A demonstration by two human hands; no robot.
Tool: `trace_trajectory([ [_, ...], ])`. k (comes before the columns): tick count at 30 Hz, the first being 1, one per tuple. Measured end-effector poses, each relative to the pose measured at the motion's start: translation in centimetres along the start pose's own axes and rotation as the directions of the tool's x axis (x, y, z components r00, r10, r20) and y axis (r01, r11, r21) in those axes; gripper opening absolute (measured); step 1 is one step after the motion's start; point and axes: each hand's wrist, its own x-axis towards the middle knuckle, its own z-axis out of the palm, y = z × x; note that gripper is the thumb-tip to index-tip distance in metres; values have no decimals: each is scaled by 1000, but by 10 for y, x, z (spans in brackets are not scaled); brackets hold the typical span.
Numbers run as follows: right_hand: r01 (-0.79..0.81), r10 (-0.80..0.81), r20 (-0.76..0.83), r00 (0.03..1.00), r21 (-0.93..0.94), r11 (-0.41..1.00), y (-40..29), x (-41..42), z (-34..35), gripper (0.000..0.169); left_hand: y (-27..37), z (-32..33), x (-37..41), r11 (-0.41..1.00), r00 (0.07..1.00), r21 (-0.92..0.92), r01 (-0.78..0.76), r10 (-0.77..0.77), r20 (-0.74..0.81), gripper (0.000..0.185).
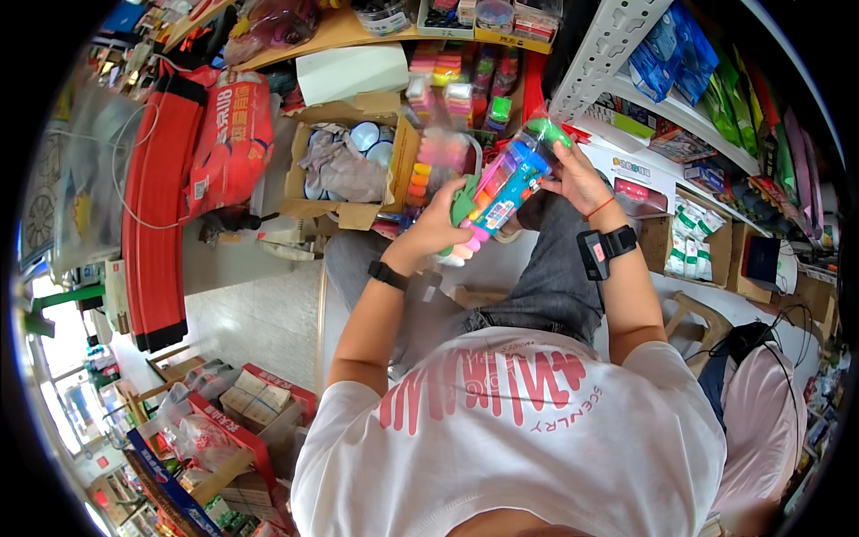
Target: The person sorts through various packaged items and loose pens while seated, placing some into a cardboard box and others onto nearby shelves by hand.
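A plastic pack of coloured markers or similar sticks [504, 191], with a blue band and a printed label, is tilted between both hands over the lap. My left hand [443, 218] grips its lower end, where a green piece [463, 200] shows by the thumb. At the upper end, my right hand [578, 176] holds the pack near a bright green part [549, 131]. Beyond the left hand stand blurred stacks of orange and pink items [433, 161]. An open cardboard box [402, 168] to their left holds a grey cloth [349, 168] and round light-blue-topped items.
White metal shelving [691, 124] with packaged goods rises at the right, above a carton of small white-and-green packets [694, 248]. A wooden shelf [322, 41] crosses the top. Red bag [235, 141] and long red object [158, 215] lie at the left. A stool [698, 322] stands at the right.
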Motion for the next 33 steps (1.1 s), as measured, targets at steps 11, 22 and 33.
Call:
trace_trajectory([
  [11,336,-376,-238,896,-190,922,-46,45,3,42,-75,-27,27,959,905,269,86,37,-424,49],
  [22,437,-634,-277,722,-528,728,12,153,75,48,-91,-20,28,937,943,-251,245,-290,-163,50],
  [33,315,-730,-300,614,-755,575,35,224,69,44,-99,-29,24,925,915,-326,196,-292,-280,45],
])
